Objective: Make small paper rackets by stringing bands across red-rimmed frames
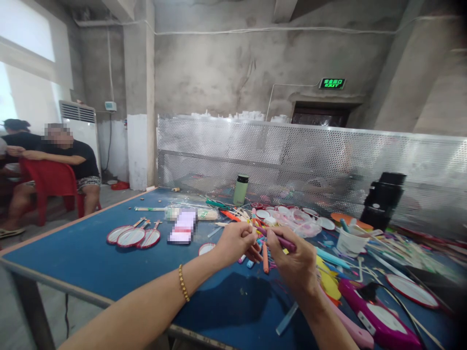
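My left hand (236,241) and my right hand (292,265) meet over the blue table (83,253), both closed on a thin purple stick (279,239) that slants between them. The left hand pinches its far end, the right hand grips its near end. Just beyond my fingers lies a heap of several coloured sticks (260,255) in orange, pink and blue. A gold bead bracelet (183,283) sits on my left wrist.
Three small red-rimmed round fans (133,236) lie at the left. A green flask (240,189), white round discs (292,216), a white cup (350,241), a black container (383,199) and a magenta tool (379,318) crowd the right. A perforated metal screen (310,155) backs the table. Two people sit at far left.
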Action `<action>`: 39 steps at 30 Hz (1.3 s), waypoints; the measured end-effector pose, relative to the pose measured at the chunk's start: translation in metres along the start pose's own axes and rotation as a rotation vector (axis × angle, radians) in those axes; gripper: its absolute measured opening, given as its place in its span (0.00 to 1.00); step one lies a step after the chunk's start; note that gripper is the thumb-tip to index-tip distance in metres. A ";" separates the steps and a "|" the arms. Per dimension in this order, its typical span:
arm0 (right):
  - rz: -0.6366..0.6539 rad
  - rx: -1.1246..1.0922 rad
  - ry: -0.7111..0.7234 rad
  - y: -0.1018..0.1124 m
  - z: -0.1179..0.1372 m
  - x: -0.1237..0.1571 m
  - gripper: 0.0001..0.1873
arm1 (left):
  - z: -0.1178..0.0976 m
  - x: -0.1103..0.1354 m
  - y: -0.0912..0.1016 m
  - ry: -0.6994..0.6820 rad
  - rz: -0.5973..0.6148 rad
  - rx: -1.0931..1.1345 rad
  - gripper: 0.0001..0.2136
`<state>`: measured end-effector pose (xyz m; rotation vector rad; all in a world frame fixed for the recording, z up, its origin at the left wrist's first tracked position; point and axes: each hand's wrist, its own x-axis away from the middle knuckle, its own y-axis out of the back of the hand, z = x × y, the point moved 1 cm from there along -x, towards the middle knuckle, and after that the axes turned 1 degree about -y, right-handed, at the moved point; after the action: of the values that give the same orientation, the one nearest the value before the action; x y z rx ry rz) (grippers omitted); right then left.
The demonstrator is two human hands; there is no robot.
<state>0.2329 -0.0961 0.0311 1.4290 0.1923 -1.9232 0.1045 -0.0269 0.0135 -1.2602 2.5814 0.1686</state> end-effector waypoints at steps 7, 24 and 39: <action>0.023 -0.026 0.009 -0.002 0.002 0.000 0.10 | 0.000 0.000 0.000 -0.004 -0.003 0.016 0.04; 0.003 -0.019 0.011 0.000 0.001 0.001 0.09 | -0.002 0.001 -0.001 -0.012 -0.006 0.000 0.04; 0.008 -0.023 0.019 0.000 0.003 0.001 0.09 | -0.002 0.000 -0.001 0.004 -0.023 -0.001 0.05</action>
<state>0.2310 -0.0980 0.0317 1.4315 0.2169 -1.8954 0.1052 -0.0279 0.0152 -1.2909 2.5698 0.1637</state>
